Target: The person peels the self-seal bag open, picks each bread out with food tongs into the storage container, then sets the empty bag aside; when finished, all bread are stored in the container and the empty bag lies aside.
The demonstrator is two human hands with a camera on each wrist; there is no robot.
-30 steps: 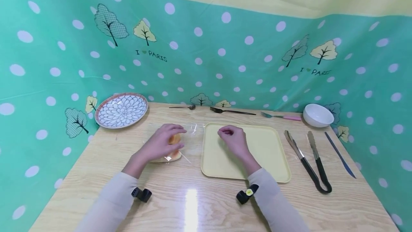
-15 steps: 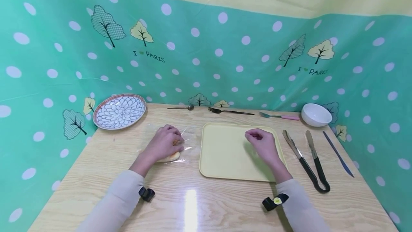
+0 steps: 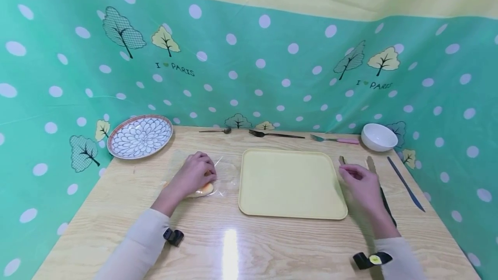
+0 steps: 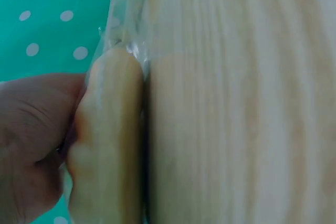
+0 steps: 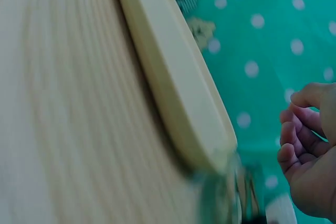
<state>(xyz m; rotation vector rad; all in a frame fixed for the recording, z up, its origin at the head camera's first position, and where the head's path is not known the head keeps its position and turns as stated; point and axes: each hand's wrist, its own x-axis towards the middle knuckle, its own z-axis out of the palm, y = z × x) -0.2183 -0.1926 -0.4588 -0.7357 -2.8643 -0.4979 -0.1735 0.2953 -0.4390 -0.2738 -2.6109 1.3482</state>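
A bread roll (image 3: pixel 204 190) in a clear plastic bag (image 3: pixel 226 179) lies on the left side of the table. My left hand (image 3: pixel 191 175) grips the wrapped bread from above, its fingers curled over it. In the left wrist view the bread (image 4: pixel 105 140) shows its pale side under the plastic, with the hand (image 4: pixel 29 145) against its top. My right hand (image 3: pixel 362 185) hovers over the tongs (image 3: pixel 386 204) and hides much of them. Its fingers are loosely curled around nothing, as the right wrist view of the hand (image 5: pixel 312 150) also shows.
A pale yellow tray (image 3: pixel 292 185) lies between the hands. Along the back are a patterned plate (image 3: pixel 141 136), a small spoon (image 3: pixel 226 131), a black fork (image 3: pixel 276 135), a pink-handled fork (image 3: pixel 336 140) and a white bowl (image 3: pixel 379 137). A dark knife (image 3: pixel 406 183) lies at far right.
My right hand has moved right, from over the tray to over the tongs. The left hand has lowered onto the wrapped bread and its fingers have closed in around it.
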